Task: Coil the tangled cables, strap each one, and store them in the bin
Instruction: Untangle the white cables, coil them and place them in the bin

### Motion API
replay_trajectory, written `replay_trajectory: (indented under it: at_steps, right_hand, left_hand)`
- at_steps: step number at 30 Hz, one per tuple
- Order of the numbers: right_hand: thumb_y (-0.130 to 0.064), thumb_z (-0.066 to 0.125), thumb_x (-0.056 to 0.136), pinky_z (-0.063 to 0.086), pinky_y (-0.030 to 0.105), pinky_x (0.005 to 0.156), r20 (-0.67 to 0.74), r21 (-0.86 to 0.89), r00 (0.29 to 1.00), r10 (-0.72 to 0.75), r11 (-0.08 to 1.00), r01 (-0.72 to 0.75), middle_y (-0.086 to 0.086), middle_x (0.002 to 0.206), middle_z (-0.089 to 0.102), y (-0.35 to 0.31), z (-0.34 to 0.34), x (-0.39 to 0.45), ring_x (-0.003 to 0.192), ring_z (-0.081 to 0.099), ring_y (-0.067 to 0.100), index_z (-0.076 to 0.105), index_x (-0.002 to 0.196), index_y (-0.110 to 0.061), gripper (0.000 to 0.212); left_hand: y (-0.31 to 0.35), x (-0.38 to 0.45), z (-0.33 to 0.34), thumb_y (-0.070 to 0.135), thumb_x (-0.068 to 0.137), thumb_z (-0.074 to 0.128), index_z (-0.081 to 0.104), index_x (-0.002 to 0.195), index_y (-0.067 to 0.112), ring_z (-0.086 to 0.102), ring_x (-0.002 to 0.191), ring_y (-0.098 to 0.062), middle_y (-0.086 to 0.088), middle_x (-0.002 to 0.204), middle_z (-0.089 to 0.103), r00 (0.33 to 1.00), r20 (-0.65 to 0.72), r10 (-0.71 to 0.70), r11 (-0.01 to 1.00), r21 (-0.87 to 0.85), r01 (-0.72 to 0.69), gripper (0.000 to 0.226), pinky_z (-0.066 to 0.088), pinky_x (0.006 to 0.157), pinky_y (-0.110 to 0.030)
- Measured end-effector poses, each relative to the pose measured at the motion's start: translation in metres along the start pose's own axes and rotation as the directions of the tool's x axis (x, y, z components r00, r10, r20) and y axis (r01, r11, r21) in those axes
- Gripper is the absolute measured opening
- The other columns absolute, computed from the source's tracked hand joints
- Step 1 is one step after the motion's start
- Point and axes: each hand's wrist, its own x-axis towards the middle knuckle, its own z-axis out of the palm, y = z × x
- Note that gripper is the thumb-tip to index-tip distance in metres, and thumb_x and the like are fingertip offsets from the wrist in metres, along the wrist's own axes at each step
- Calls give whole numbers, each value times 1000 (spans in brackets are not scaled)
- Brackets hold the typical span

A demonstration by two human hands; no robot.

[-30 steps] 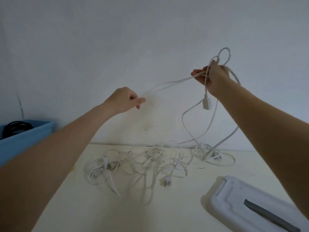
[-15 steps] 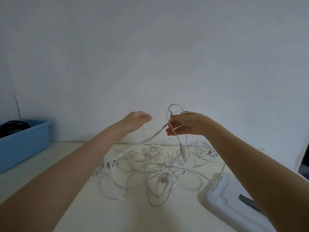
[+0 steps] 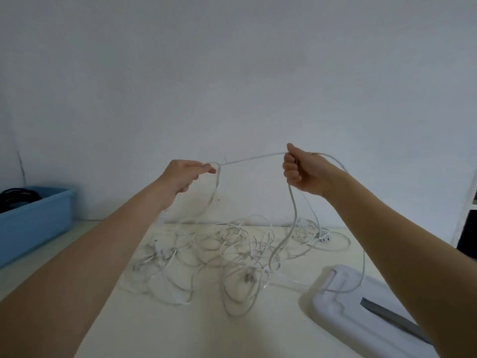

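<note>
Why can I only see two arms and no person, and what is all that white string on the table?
The camera sits on the person's head and looks forward and down, so you see only their arms. The left hand and the right hand each grip one white cable, stretched between them in the air. The "string" is a tangle of white cables with plugs, lying on the pale table. At the left stands a blue bin with something dark inside. At the lower right lies a white lid.
</note>
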Motion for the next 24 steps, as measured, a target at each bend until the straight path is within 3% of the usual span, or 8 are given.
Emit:
replay_trajectory:
  at_steps: [5,9,11,15,17,20,22,24]
  right_hand:
    - [-12,32,100,34,11,34,-489,240,864,-123,933,268,2,41,42,-30,-6,23,37,49,16,37,66,-11,34]
    - [-5,29,99,36,6,55,-638,19,724,-261,935,354,35,116,48,-49,-69,23,96,47,38,50,92,9,25]
    - [-7,30,100,46,11,50,-591,154,776,-221,913,377,27,147,29,-39,-73,33,121,49,33,33,135,9,38]
    - [-22,58,92,54,24,43,-274,-246,936,222,924,-291,21,154,15,9,-12,37,119,53,39,17,147,-4,71]
    - [-26,61,89,51,20,40,-245,-712,890,384,553,-434,26,150,24,34,11,38,115,56,38,24,144,-1,71]
    - [-52,57,86,57,26,63,-333,-909,746,576,15,-417,31,129,51,42,24,47,87,70,33,30,139,7,84]
    - [-62,43,88,59,31,69,-232,-929,740,631,82,-360,24,100,68,30,32,45,67,71,28,53,118,10,79]
    - [-56,36,93,55,20,54,-10,-897,843,538,369,-246,14,77,70,13,38,40,55,66,16,65,95,3,65]
  left_hand:
    - [12,8,-28,19,85,64,68,69,12,22,39,-5,7,47,31,992,-111,-59,995,-88,49,18,17,32,-13]
    - [-13,9,-105,14,88,51,44,60,16,21,21,-4,11,27,33,822,-474,-317,914,-384,131,28,13,28,-9]
    - [-17,12,-112,14,88,48,42,61,15,20,20,-4,10,25,29,807,-471,-357,898,-412,157,28,12,28,-7]
    - [2,27,-63,25,93,48,51,67,12,16,23,-3,11,29,22,934,-233,-271,914,-366,174,29,12,29,-9]
    - [11,32,-41,29,97,47,55,71,11,18,26,-3,11,33,24,962,-152,-226,929,-332,165,32,13,28,-13]
    - [20,36,-26,26,99,46,58,76,9,24,28,-3,10,38,32,977,-109,-183,924,-357,133,31,17,28,-14]
    - [23,38,-22,21,100,43,57,77,7,27,29,-3,6,52,36,985,-73,-158,903,-414,114,30,18,30,-13]
    - [27,38,-20,15,99,41,56,77,5,29,31,-2,3,60,35,991,-16,-133,886,-451,111,29,18,30,-13]
